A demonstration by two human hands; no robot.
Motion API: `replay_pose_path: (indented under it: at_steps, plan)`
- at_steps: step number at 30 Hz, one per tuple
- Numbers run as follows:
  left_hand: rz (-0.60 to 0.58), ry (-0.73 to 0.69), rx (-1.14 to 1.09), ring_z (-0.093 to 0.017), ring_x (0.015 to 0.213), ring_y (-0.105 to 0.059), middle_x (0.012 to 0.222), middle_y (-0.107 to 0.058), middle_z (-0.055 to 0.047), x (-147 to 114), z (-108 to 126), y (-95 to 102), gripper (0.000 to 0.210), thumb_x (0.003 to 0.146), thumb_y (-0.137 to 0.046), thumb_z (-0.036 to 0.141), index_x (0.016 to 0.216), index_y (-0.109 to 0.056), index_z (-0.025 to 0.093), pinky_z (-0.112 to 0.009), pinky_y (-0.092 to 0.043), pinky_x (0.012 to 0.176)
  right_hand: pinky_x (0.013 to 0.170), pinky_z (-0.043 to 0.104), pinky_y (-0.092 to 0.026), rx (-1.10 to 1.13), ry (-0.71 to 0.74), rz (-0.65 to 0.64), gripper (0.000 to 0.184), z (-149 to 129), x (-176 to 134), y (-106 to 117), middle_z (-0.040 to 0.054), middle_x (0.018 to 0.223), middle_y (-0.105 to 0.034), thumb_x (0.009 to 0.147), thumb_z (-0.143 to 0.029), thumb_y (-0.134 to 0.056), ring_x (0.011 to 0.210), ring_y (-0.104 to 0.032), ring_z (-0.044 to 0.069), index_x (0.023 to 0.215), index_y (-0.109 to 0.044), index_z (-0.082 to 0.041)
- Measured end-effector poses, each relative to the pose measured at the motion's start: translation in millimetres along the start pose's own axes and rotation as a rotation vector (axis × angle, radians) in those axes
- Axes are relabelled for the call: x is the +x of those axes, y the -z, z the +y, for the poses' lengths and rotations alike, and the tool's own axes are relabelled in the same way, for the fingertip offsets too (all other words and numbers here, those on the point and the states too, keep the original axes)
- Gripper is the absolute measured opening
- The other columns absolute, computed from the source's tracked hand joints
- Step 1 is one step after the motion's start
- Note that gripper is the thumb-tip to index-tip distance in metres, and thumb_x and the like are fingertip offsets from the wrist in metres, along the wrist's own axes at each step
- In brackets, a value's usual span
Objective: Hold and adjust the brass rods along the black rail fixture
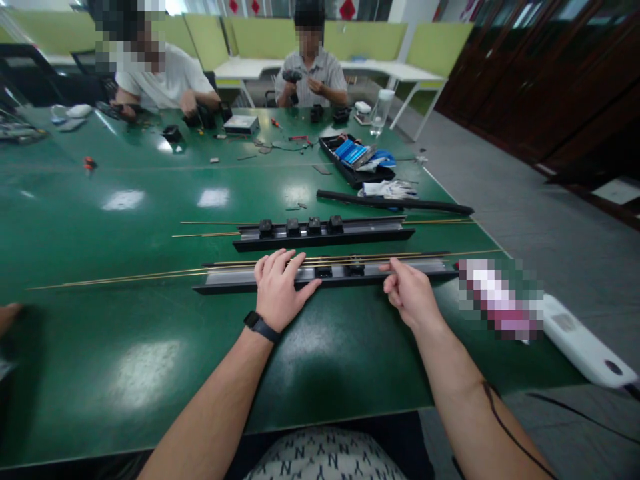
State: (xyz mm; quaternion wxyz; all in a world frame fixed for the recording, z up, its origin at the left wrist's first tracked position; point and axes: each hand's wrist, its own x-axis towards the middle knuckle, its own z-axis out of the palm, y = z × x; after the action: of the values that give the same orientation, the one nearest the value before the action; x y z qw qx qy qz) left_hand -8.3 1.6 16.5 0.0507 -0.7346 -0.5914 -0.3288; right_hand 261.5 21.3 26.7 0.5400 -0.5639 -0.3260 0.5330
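Note:
A long black channel (235,279) with a pale inner face lies across the green table in front of me. Thin brass-coloured rods (135,277) run along it and stick out past both ends. Two small black blocks, one of them a block (324,268) near the middle, sit in the channel. My left hand (280,283) lies across the channel, fingers over the far side and thumb at the near edge, closed on it. My right hand (413,293) is at the channel's right part, fingers mostly curled, fingertips close to the rods; what they hold is unclear.
Behind lies a second channel (380,233) with several black blocks and more rods. Farther off are a black tube (425,205), white gloves (390,189) and a black tray (350,175). A white device (580,340) is at the right. Two people work across the table.

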Motion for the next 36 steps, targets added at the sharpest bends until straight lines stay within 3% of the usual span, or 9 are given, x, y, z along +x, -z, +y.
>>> replay_pose_path:
  at_steps: [4, 14, 24, 29, 36]
  plan:
    - [-0.002, 0.002, 0.003, -0.032, 0.137, -0.050, 0.135, -0.065, -0.011, -0.1, -0.2, 0.0, 0.054, 0.087, -0.072, 0.054, 0.132, -0.063, 0.026, -0.051, -0.029, 0.118, 0.029, 0.017, -0.016, 0.045, 0.003, 0.009, 0.035, -0.1, 1.0, 1.2, -0.0020, 0.045, -0.056, 0.081, -0.049, -0.076, 0.026, -0.029, 0.004, 0.085, -0.068, -0.015]
    - [-0.003, -0.002, 0.006, -0.033, 0.138, -0.050, 0.135, -0.065, -0.011, 0.5, -1.6, -0.8, 0.054, 0.086, -0.073, 0.054, 0.131, -0.064, 0.025, -0.052, -0.028, 0.118, 0.026, 0.017, -0.018, 0.083, 0.057, 0.182, 0.025, -1.1, 7.0, 5.4, -0.0039, 0.044, -0.053, 0.084, -0.039, -0.071, 0.026, -0.032, 0.005, 0.081, -0.067, -0.015]
    - [-0.006, -0.007, 0.004, -0.034, 0.137, -0.050, 0.135, -0.065, -0.011, 0.9, -2.1, -0.6, 0.057, 0.084, -0.075, 0.054, 0.131, -0.064, 0.026, -0.053, -0.029, 0.118, 0.026, 0.017, -0.018, 0.101, 0.076, 0.226, 0.023, -2.5, 7.5, 6.5, -0.0044, 0.044, -0.052, 0.086, -0.037, -0.069, 0.026, -0.031, 0.005, 0.079, -0.066, -0.015]
    - [-0.003, -0.010, 0.006, -0.033, 0.136, -0.051, 0.134, -0.066, -0.011, 0.7, -1.8, -0.5, 0.056, 0.085, -0.075, 0.054, 0.131, -0.064, 0.025, -0.052, -0.029, 0.117, 0.027, 0.017, -0.018, 0.105, 0.074, 0.182, 0.027, -0.6, 6.8, 6.4, -0.0047, 0.045, -0.053, 0.084, -0.041, -0.073, 0.027, -0.032, 0.005, 0.082, -0.067, -0.015]
    - [0.001, -0.012, 0.003, -0.034, 0.136, -0.052, 0.134, -0.066, -0.011, 0.3, -1.3, -0.6, 0.056, 0.085, -0.074, 0.053, 0.132, -0.064, 0.025, -0.053, -0.029, 0.117, 0.028, 0.016, -0.018, 0.075, 0.030, 0.006, 0.038, 1.3, 0.9, 2.3, -0.0043, 0.046, -0.053, 0.080, -0.049, -0.080, 0.028, -0.030, 0.004, 0.089, -0.070, -0.012]
